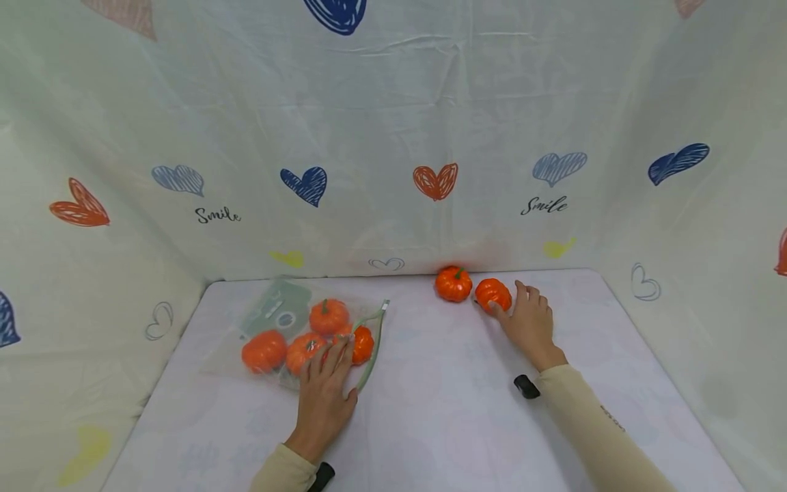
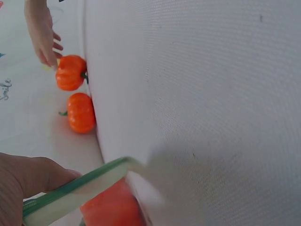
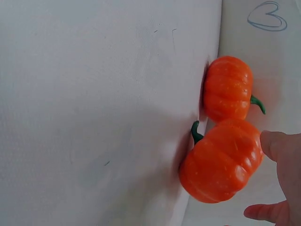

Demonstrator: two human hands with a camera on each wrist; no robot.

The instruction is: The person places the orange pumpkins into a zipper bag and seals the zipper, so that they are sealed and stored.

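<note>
My left hand (image 1: pixel 328 389) lies over a clear zip bag (image 1: pixel 224 352) with a green edge strip (image 2: pixel 80 186), its fingers stretched across the pumpkins inside. Several small orange toy pumpkins fill the bag, one of them (image 1: pixel 264 351) at its left side and another (image 1: pixel 328 316) toward the back. My right hand (image 1: pixel 529 324) is at a loose toy pumpkin (image 1: pixel 494 294), thumb at its near side and fingers spread to the right. In the right wrist view this pumpkin (image 3: pixel 221 162) lies tilted, its green stem turned aside. A second loose pumpkin (image 1: pixel 453 283) sits just left of it.
The white table (image 1: pixel 430 410) ends at the back against a hanging cloth (image 1: pixel 381 137) printed with hearts and "Smile". The second loose pumpkin stands right by that back edge. A grey-green printed panel (image 1: pixel 283 307) shows on the bag.
</note>
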